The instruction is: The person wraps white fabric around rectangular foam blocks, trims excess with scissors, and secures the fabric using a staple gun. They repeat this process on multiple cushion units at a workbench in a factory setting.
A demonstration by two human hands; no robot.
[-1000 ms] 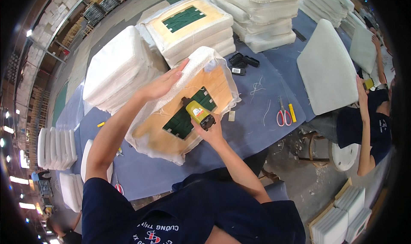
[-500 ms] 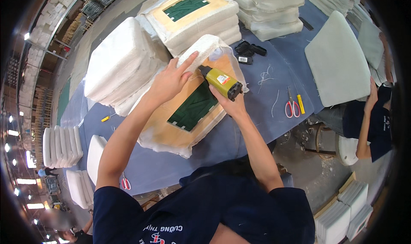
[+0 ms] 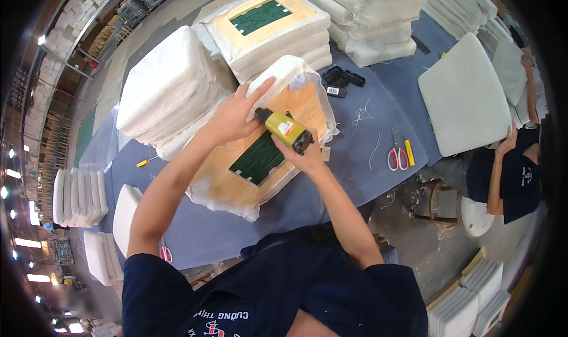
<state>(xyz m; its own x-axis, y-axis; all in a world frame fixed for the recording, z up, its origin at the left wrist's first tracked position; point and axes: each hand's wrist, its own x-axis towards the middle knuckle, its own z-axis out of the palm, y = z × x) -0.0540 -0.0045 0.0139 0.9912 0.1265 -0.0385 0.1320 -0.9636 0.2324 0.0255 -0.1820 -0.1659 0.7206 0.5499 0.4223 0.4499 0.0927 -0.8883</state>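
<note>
A cushion seat [image 3: 322, 91] lies bottom up on the table, its wooden board ringed by white fabric and crossed by green webbing in a central opening. My left hand [image 3: 239, 117] rests on the fabric at its far left edge, index finger and thumb stretched apart. My right hand [image 3: 302, 154] is wrapped round a yellow-green staple gun [image 3: 285, 129]. The gun's black nose is beside my left hand, over the board near the fabric edge; whether it touches is hard to tell.
Stacks of white cushions [image 3: 160, 80] and an upturned stack [image 3: 278, 44] stand behind. Black staple-gun parts or cases [image 3: 343, 80], red-handled scissors [image 3: 397, 158] and a yellow-handled tool [image 3: 409, 152] lie to the right. Another person's hand [image 3: 507, 141] holds a pale cushion [image 3: 464, 97].
My right hand has brought the staple gun left and slightly nearer me, closer to my left hand. My left hand stays on the fabric edge. The whole view has shifted a little.
</note>
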